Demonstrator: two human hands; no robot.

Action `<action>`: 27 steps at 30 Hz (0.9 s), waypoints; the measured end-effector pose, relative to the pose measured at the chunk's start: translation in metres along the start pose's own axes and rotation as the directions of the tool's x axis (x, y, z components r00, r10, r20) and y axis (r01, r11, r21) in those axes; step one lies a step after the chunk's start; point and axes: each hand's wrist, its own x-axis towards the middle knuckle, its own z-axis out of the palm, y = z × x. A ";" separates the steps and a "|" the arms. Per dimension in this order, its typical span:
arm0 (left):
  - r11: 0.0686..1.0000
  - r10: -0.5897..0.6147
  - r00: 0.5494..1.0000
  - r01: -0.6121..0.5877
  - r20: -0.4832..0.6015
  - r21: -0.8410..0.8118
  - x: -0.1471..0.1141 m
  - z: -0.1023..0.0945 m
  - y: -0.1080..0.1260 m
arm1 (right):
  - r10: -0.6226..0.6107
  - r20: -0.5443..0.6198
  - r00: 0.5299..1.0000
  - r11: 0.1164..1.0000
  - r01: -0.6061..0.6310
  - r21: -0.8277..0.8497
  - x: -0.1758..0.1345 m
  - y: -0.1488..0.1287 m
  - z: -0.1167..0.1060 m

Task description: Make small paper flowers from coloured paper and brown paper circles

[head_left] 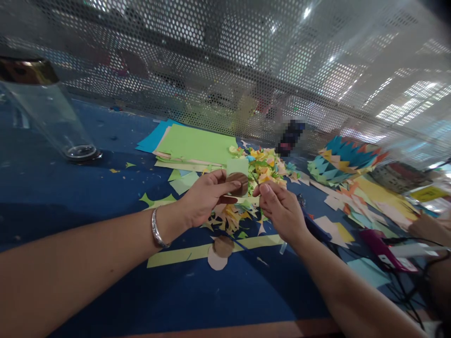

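Note:
My left hand (pixel 207 197), a bracelet at its wrist, is closed on a pale green paper piece (pixel 237 165) and a brown wood-patterned disc (pixel 239 184) lying flat against it. Facing it from the right, my right hand (pixel 278 206) pinches a thin dark stick-like thing (pixel 256 180), its tip close to the paper; the fingers hide most of it. Paper flowers and scraps (pixel 266 164) are heaped just behind both hands. Below them, another brown disc (pixel 223 246) overlaps a pale round paper (pixel 217 259) on a long yellow-green strip (pixel 172 256).
Green and blue paper sheets (pixel 200 141) are stacked behind my left hand. A glass bottle (pixel 52 112) stands at the left. To the right are a zigzag-edged paper bowl (pixel 343 162), a magenta box (pixel 382 249) with cables, and another person's hand (pixel 428 230). A perforated metal panel (pixel 211 61) closes off the back.

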 end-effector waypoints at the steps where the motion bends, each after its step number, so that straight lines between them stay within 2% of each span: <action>1: 1.000 0.001 1.000 -0.001 0.010 0.009 -0.001 0.001 0.001 | 0.014 -0.003 1.000 1.000 -0.014 0.028 0.000 -0.001 0.000; 5: 0.999 0.013 0.998 -0.015 0.064 0.032 -0.005 0.001 0.001 | 0.061 -0.015 0.998 0.991 -0.059 0.119 0.001 -0.003 0.001; 13: 0.995 0.059 0.988 -0.070 0.144 0.073 -0.004 -0.002 -0.004 | 0.070 0.012 0.997 0.993 -0.071 0.099 0.000 -0.006 0.000; 27: 0.998 0.053 0.989 -0.058 0.138 0.032 -0.005 0.003 0.001 | 0.080 0.055 0.995 0.983 -0.088 0.159 -0.002 -0.011 -0.002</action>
